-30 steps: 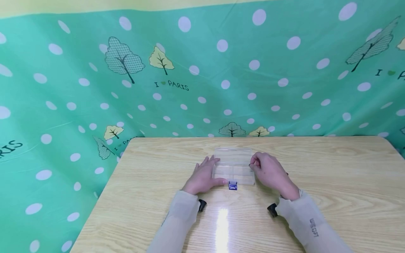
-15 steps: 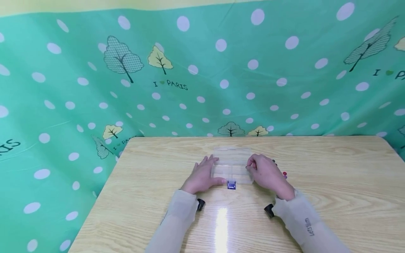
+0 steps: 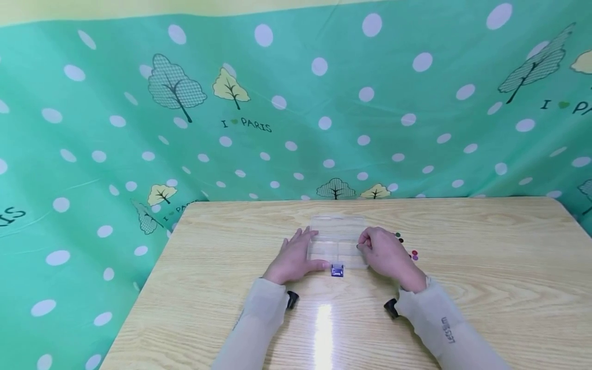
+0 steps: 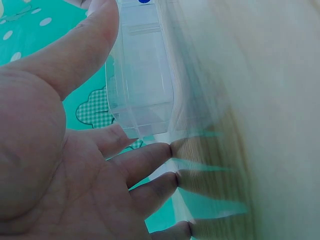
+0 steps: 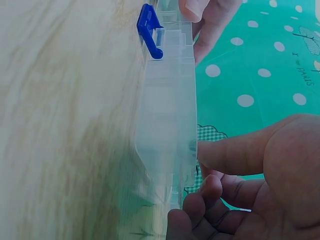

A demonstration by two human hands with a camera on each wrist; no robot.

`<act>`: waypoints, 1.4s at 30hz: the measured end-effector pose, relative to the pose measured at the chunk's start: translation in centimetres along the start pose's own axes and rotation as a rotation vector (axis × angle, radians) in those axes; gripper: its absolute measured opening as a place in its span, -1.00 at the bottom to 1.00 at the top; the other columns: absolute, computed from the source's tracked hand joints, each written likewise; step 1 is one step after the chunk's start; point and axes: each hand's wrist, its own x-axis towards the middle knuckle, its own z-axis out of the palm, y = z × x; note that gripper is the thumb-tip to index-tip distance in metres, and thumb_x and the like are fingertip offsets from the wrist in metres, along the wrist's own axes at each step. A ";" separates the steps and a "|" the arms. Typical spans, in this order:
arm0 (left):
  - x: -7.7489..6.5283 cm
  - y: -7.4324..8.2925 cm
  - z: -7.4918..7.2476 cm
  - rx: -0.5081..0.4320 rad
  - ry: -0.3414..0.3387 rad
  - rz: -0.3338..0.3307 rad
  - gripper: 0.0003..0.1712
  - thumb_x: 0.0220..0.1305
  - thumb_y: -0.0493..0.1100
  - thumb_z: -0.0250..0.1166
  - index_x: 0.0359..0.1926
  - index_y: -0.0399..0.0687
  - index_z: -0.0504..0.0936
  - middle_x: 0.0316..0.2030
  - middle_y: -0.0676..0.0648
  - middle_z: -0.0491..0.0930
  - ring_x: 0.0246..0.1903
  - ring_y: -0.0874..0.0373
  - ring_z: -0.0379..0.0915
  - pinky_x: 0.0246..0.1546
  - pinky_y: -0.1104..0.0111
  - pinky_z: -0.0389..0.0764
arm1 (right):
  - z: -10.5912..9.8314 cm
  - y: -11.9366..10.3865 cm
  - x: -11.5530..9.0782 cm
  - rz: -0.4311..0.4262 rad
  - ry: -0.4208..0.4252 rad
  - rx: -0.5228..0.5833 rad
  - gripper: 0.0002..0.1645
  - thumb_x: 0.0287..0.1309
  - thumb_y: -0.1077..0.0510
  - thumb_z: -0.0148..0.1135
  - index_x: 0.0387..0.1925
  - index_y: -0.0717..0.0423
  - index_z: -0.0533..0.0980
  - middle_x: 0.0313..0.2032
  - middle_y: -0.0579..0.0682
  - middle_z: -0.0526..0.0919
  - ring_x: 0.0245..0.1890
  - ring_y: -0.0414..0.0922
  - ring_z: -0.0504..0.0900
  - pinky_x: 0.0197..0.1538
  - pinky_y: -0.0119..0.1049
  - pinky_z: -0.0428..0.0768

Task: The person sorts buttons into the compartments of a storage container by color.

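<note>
A clear plastic compartment box (image 3: 337, 232) lies on the table, its blue latch (image 3: 337, 271) sticking out at the front. Along the box's left side, my left hand (image 3: 295, 261) rests with fingers spread and nearly straight, the thumb at the front edge. My right hand (image 3: 385, 253) is over the right part of the box, thumb and index finger pinching a small dark button (image 3: 358, 246). In the right wrist view the thumb and fingertips are close to the box wall (image 5: 167, 107); the button is mostly hidden there.
Just right of my right hand lie several small round buttons, among them a red one (image 3: 414, 253), a purple one (image 3: 415, 258) and a green one (image 3: 398, 235). A green dotted cloth (image 3: 324, 123) hangs behind the wooden table (image 3: 485, 257).
My right hand has moved slightly left and inward over the box with the dark button, and the loose buttons behind it have come into view. My left hand has stayed at the box's side.
</note>
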 end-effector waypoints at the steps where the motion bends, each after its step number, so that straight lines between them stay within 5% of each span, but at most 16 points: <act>1: 0.0 0.0 0.0 0.002 -0.001 -0.001 0.04 0.16 0.21 0.44 0.54 -0.04 0.19 0.56 -0.13 -0.02 0.56 -0.07 -0.27 0.51 -0.10 -0.27 | 0.0 0.0 0.0 0.004 -0.003 0.001 -0.94 0.34 0.25 0.21 -0.26 0.18 0.56 -0.48 -0.03 0.50 -0.51 -0.10 0.43 -0.40 -0.26 0.44; 23: -0.2 0.2 -0.1 -0.016 -0.003 0.019 0.02 0.17 0.19 0.44 0.52 -0.09 0.21 0.56 -0.18 0.00 0.55 -0.12 -0.26 0.50 -0.14 -0.24 | 0.2 0.0 0.1 0.044 -0.018 0.006 -0.89 0.37 0.25 0.15 -0.26 0.17 0.58 -0.51 -0.04 0.51 -0.52 -0.11 0.45 -0.42 -0.26 0.46; 42: -0.2 0.1 -0.1 -0.016 -0.004 0.017 0.02 0.18 0.20 0.43 0.52 -0.08 0.21 0.56 -0.18 0.00 0.56 -0.12 -0.26 0.50 -0.13 -0.24 | -0.6 0.3 -0.2 -0.003 0.015 0.024 -0.87 0.37 0.27 0.10 -0.24 0.21 0.56 -0.47 -0.03 0.50 -0.48 -0.10 0.43 -0.37 -0.25 0.46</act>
